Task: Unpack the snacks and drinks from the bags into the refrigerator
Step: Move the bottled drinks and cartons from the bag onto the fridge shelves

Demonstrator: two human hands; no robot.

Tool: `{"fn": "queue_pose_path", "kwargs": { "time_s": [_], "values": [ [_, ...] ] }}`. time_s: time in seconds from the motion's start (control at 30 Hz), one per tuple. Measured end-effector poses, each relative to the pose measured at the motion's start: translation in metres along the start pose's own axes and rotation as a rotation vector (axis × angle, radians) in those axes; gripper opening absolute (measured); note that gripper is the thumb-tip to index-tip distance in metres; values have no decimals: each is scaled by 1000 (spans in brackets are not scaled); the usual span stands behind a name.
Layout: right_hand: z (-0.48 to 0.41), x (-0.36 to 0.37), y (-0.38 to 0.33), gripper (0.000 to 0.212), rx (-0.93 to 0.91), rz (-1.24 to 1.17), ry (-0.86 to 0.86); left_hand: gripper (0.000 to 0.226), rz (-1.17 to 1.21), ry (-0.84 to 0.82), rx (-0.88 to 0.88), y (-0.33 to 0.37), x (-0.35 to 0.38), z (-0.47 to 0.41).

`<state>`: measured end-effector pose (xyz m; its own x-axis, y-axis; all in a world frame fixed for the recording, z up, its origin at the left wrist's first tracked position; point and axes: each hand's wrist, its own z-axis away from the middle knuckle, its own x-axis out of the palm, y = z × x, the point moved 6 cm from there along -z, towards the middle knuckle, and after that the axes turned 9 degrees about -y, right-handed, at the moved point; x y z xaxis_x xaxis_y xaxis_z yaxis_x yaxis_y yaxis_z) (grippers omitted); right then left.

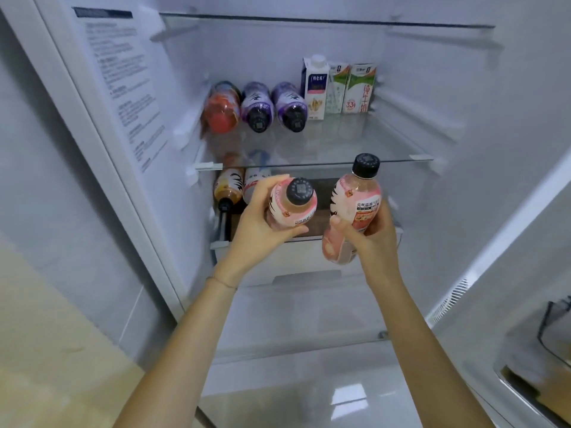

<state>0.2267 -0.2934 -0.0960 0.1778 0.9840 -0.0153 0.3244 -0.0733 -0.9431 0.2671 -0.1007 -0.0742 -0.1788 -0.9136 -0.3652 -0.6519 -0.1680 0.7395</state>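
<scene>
The refrigerator stands open in front of me. My left hand point(258, 223) grips a pink drink bottle point(292, 205) with a black cap, its cap turned toward me, at the mouth of the lower shelf. My right hand point(367, 236) grips a second pink bottle point(355, 208), nearly upright and slightly tilted. On the glass shelf point(340, 149) above lie a red bottle point(222, 108) and two purple bottles point(273, 106) on their sides, beside three upright cartons point(338, 86). An orange bottle point(228, 188) and a white-labelled bottle point(255, 180) lie on the lower shelf, behind my left hand.
The refrigerator's left wall point(123, 88) bears a printed label. A white drawer front point(296, 257) sits under the lower shelf. The open door with a bin point(537, 359) stands at the right. Below is a glossy shelf surface point(309, 381). A beige floor point(46, 335) shows at left.
</scene>
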Motion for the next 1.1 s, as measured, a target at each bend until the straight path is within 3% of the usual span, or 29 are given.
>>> {"fn": "queue_pose_path", "kwargs": {
  "time_s": [0.3,0.63,0.87,1.1],
  "values": [
    [-12,-2,16,62,15,25,2,76,-32,-51,-43,-31,11,-12],
    [-15,-2,24,79,32,-12,-16,75,-49,-60,-71,-42,18,-23],
    [-16,-2,35,85,65,39,-32,76,-146,-12,-69,-44,14,-26],
    [-20,2,36,84,75,53,-48,69,-88,49,-67,-40,16,-26]
  ]
}}
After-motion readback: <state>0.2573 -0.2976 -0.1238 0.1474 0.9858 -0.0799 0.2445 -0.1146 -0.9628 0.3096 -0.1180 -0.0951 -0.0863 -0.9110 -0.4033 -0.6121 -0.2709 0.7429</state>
